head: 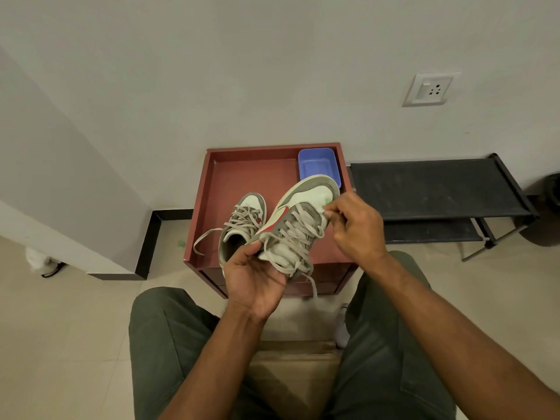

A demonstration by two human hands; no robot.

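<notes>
I hold a grey and white sneaker (300, 213) with a red side stripe above the low red-brown cabinet (242, 177). My left hand (257, 277) grips its heel end from below, fingers curled around the sole. My right hand (354, 228) pinches something small and green against the shoe's toe side; what it is I cannot tell. The matching second sneaker (242, 225) rests on the cabinet top to the left, one loose lace trailing toward the left edge.
A blue plastic tray (318, 165) sits at the cabinet's back right corner. A black shoe rack (433, 189) stands to the right against the wall. My knees in dark green trousers frame a brown stool edge (297, 359) below. A wall socket (430, 89) is up right.
</notes>
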